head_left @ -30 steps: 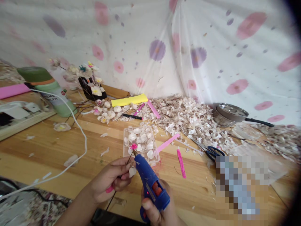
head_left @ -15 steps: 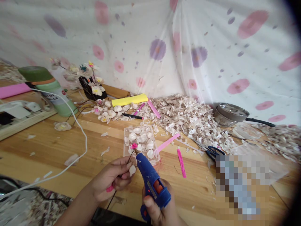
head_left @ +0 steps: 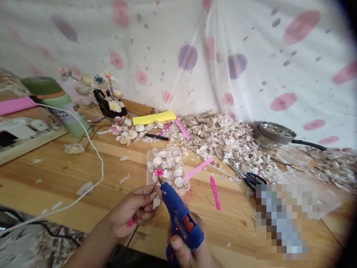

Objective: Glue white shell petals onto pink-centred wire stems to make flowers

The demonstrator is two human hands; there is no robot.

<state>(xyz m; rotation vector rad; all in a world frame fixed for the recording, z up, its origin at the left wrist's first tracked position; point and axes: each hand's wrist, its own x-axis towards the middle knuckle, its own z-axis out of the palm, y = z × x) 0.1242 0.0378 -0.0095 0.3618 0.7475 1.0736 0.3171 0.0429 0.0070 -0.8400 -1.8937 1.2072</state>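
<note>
My left hand [head_left: 139, 208] is closed in a pinch on a thin dark stem, with a bright pink fringed flower centre [head_left: 159, 172] at its tip. A pale petal [head_left: 156, 202] also shows at those fingertips, and a bit of pink pokes out under the palm. My right hand [head_left: 189, 242] is wrapped round a blue hot glue gun [head_left: 178, 216], whose small red light is lit. Its nozzle points up and left, close beneath the pink flower centre; whether they touch I cannot tell. Behind them lies a clear plastic box [head_left: 148, 178] of whitish petals.
Scissors [head_left: 252, 180] and pink paper strips [head_left: 215, 193] lie to the right. Behind are a heap of dried petals [head_left: 223, 137], a metal pan [head_left: 276, 134] and a yellow roll [head_left: 153, 118]. A green tumbler [head_left: 67, 111], finished flowers [head_left: 114, 106] and a white cable [head_left: 100, 163] are leftward.
The glue gun has tilted slightly, its nozzle shifting a little left and down from the pink flower centre. My left hand has barely moved.
</note>
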